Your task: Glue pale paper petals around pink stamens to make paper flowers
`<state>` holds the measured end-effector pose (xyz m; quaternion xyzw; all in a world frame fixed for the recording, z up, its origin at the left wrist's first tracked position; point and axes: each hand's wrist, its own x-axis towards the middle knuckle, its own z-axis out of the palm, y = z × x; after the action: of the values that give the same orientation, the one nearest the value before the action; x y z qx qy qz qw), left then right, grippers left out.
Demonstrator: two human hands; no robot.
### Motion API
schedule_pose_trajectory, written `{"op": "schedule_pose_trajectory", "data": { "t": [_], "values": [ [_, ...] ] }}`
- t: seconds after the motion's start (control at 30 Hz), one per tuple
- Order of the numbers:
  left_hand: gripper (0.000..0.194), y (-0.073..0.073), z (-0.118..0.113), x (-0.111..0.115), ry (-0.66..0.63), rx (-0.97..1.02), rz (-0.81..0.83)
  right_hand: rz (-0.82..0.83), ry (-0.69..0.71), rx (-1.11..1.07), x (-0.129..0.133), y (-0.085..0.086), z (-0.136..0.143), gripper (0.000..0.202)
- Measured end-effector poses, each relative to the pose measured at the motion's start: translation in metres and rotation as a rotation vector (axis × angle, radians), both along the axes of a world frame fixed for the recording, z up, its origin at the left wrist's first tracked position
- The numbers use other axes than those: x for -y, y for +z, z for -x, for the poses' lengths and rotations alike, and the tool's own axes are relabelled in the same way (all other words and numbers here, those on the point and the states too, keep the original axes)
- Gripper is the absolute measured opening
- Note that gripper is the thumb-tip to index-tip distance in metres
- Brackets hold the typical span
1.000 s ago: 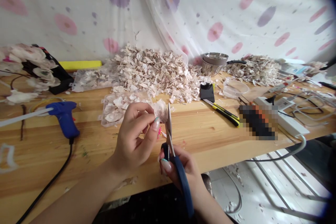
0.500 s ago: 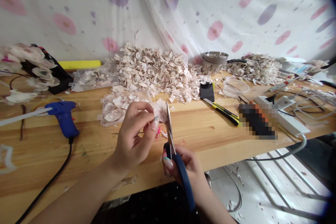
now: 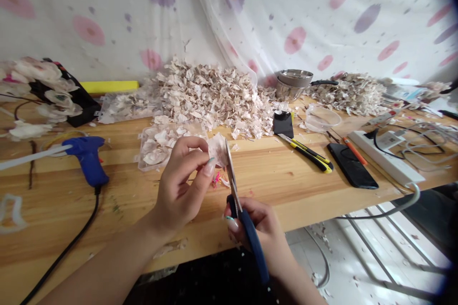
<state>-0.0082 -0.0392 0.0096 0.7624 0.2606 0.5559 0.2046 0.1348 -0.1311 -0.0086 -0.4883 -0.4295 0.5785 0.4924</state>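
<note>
Between thumb and fingers, my left hand [image 3: 186,181] pinches a thin, pale petal [image 3: 217,148] that looks papery. My right hand [image 3: 255,228] grips a pair of scissors [image 3: 234,186] with dark blue handles, blades pointing up and away from me. The blades look nearly closed at the right edge of the petal. Beyond my left hand sits a clear plastic box [image 3: 141,167] holding similar petals. A small bright pink piece [image 3: 216,180] lies on the table just under the held petal.
A large heap of dry petals [image 3: 214,95] lies behind. On the left is a blue glue gun [image 3: 86,157] with a black cord. To the right are a utility knife [image 3: 309,155], a black phone [image 3: 352,164], a white power strip [image 3: 386,159] and metal bowls [image 3: 295,81].
The scissor blades have closed further at the petal's edge, and my right hand has shifted slightly right and down. My left hand keeps its pinch almost in place.
</note>
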Motion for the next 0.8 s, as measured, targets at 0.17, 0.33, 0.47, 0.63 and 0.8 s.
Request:
{"op": "schedule_pose_trajectory", "data": {
  "t": [0.17,0.33,0.47,0.63,0.8],
  "values": [
    [0.018,-0.005,0.002,-0.001,-0.004,0.030,0.038,-0.035,0.011,0.033,0.001,0.001,-0.001,0.039],
    [0.017,-0.011,0.003,-0.001,-0.010,0.059,0.087,-0.056,0.011,0.047,0.000,0.001,-0.002,0.039],
    [0.019,-0.011,0.004,-0.002,-0.018,0.069,0.096,-0.037,0.023,0.040,0.001,0.001,-0.003,0.038],
    [0.021,-0.010,0.003,-0.001,-0.032,0.101,0.113,-0.036,0.032,0.039,0.001,0.000,-0.004,0.038],
    [0.020,-0.010,0.002,-0.002,-0.048,0.106,0.095,-0.035,0.031,0.017,0.001,0.000,-0.004,0.036]
  ]
}}
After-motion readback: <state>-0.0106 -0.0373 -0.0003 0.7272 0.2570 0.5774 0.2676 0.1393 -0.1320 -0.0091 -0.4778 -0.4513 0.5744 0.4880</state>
